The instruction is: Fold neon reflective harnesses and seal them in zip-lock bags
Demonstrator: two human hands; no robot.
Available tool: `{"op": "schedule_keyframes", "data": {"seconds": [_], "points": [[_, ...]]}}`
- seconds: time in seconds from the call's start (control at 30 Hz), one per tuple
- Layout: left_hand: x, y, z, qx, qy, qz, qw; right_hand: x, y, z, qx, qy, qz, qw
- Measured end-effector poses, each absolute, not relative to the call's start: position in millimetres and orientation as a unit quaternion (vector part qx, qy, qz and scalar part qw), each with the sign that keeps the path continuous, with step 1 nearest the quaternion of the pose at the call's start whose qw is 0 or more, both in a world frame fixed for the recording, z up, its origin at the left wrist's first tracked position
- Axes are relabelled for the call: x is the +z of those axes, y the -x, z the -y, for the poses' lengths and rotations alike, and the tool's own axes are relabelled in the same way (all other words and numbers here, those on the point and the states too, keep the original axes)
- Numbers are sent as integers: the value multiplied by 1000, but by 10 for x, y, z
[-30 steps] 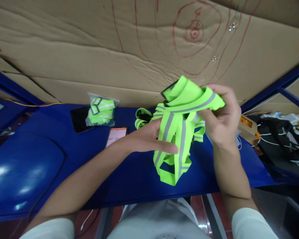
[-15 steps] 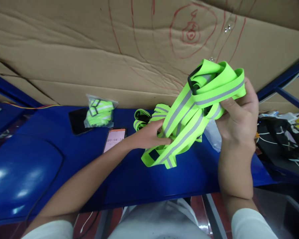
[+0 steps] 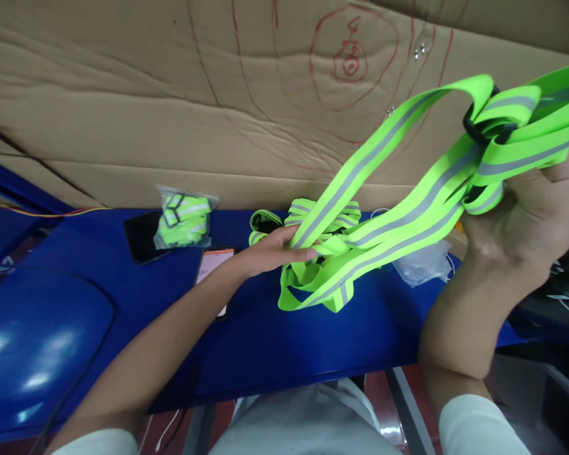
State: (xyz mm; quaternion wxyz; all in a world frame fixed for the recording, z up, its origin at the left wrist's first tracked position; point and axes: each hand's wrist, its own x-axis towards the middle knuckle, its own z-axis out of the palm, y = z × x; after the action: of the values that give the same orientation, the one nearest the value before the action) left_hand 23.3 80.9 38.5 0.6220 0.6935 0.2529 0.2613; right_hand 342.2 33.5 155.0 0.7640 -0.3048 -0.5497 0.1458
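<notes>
A neon-green reflective strap vest (image 3: 389, 208) with grey stripes stretches from the blue table (image 3: 265, 335) up to the right. My right hand (image 3: 521, 215) is raised at the right edge, closed round the bunched upper straps and a black buckle. My left hand (image 3: 275, 251) rests low over the table, its fingers pinching one strap where the rest of the vest lies in a loose heap.
A bagged green vest (image 3: 183, 218) lies on a dark phone (image 3: 140, 235) at the back left. A second phone with a lit screen (image 3: 212, 264) sits under my left wrist. An empty clear bag (image 3: 422, 262) lies right of the heap. A cardboard sheet (image 3: 171, 95) stands behind.
My right hand has lifted up and to the right with the strap bundle, pulling the vest out long. My left hand stayed low on the straps.
</notes>
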Motion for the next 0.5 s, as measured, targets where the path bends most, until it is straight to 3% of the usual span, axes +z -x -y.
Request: {"op": "schedule_keyframes", "data": {"seconds": [0.17,0.5], "points": [[428,-245,-766,320,-664,-257,625,1504,-3414,-337,123,304,569,754],[377,-289,-731,216,-771,-173,573,1379,-3095,-383,250,312,579,710]]}}
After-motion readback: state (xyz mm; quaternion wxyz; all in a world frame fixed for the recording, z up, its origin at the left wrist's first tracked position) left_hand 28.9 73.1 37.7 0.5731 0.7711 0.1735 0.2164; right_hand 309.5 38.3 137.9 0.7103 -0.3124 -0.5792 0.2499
